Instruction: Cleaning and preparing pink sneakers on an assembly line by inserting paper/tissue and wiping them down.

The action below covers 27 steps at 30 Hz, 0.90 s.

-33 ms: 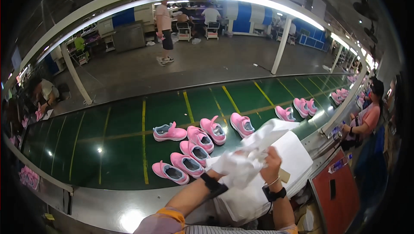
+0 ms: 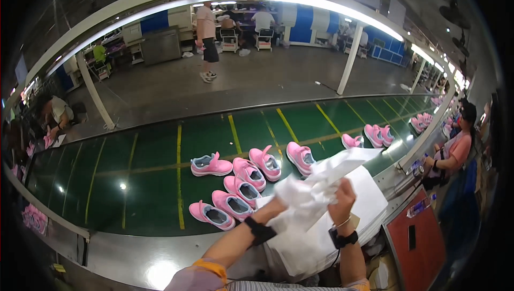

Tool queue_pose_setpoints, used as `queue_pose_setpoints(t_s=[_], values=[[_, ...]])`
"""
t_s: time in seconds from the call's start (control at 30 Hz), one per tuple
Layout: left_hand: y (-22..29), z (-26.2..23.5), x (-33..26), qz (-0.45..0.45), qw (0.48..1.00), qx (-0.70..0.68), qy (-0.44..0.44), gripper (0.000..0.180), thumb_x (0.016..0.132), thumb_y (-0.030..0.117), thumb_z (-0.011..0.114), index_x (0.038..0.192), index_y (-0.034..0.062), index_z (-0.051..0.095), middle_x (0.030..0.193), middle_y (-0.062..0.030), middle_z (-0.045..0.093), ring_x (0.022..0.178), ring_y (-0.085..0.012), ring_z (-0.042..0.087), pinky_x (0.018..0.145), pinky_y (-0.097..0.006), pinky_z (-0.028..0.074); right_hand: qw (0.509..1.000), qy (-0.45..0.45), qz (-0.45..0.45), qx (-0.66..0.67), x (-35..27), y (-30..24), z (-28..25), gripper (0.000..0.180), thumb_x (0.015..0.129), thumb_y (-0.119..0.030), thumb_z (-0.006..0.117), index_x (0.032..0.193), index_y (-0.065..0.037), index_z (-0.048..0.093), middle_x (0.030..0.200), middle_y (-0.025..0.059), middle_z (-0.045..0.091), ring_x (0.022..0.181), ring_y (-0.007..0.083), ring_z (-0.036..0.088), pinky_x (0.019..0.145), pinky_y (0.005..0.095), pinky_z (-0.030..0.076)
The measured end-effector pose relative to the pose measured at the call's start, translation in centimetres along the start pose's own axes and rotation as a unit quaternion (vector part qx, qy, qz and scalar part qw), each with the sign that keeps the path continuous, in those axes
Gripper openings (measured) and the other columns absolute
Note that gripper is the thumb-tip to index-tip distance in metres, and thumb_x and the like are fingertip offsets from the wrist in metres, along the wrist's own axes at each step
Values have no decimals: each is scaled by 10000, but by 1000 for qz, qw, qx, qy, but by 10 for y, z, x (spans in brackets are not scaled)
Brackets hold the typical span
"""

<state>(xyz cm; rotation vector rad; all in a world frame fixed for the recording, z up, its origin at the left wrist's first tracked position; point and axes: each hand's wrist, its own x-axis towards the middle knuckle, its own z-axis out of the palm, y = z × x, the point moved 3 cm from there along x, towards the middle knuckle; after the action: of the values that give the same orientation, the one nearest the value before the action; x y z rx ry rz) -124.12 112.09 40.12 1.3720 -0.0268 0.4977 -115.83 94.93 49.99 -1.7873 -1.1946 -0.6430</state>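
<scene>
A crumpled sheet of thin white paper is bunched between my two hands above a stack of white paper sheets, one loose end sticking out to the right. My right hand is closed on the bunched paper. My left hand is at the paper's left side; its fingers are blurred and partly hidden by the sheet, but it appears to grip it. Just left of my hands, several pink shoes with pale blue linings rest on the green conveyor belt.
More pink shoes sit farther right along the belt. A metal ledge borders it on my side. At right are a red-brown board with a dark phone and a bottle, and a seated co-worker. Another person stands beyond the belt.
The paper has shifted and its loose end now stretches farther to the right. My right hand has moved slightly right and up. The person beyond the belt has shifted slightly right.
</scene>
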Motion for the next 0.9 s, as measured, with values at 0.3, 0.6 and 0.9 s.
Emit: queue_pose_setpoints(t_s=[0.3, 0.6, 0.9], values=[[42, 6, -32, -41, 831, -546, 98, 591, 970, 222, 664, 1459, 33, 390, 1363, -110, 545, 1197, -241, 602, 1017, -381, 517, 990, -25, -57, 128, 31, -96, 58, 313, 743, -77, 729, 1053, -37, 740, 1084, 193, 685, 1025, 390, 671, 876, 432, 555], [100, -47, -39, -8, 926, -155, 345, 321, 856, 67, 716, 1146, -24, 613, 1021, -68, 679, 890, -158, 651, 801, -298, 537, 995, 32, 89, -4, 5, -116, 67, 720, 886, -85, 693, 1457, 45, 276, 1335, 260, 512, 1229, 417, 515, 1065, 474, 399], [122, -50, -59, 243, 897, 177, 323, 271, 780, 134, 772, 928, 24, 574, 860, -53, 600, 847, -164, 579, 765, -321, 480, 777, -319, 338, 424, -25, -119, 106, 951, 788, -422, 778, 1470, 45, 307, 1289, 121, 535, 1208, 218, 523, 1011, 360, 435]])
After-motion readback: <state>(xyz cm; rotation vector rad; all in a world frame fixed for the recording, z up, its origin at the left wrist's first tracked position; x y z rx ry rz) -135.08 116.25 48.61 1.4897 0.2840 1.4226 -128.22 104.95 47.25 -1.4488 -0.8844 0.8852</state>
